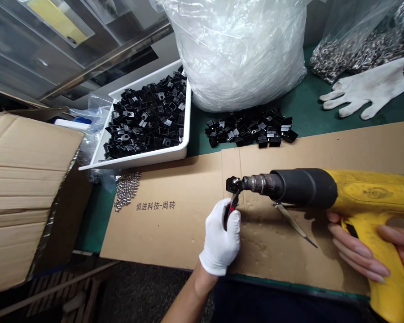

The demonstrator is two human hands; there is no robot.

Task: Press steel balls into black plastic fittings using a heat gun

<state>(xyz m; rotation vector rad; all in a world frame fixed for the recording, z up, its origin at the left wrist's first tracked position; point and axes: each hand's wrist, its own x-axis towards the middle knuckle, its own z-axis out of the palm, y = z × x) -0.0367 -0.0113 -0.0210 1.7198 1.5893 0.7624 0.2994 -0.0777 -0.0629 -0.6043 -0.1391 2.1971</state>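
Note:
My left hand (221, 240), in a white glove, is closed around dark pliers (233, 206) with a red mark, most of them hidden by the fingers. At their tip is a small black plastic part (231, 184) with a shiny metal piece (236, 181) at it. My bare right hand (360, 251) grips the handle of a yellow heat gun (370, 190). Its nozzle (259, 183) points left, right up against the black part; whether they touch I cannot tell. Below the gun, a thin pointed tool (294, 224) lies on the cardboard sheet (182, 242).
A white tray (187, 134) full of black parts stands at the back left. Loose black parts (249, 130) lie before a big plastic bag (242, 54). Small metal pieces (127, 190) sit on the cardboard. A glove (366, 87), bagged metal parts (343, 54) and a carton (23, 188) flank the space.

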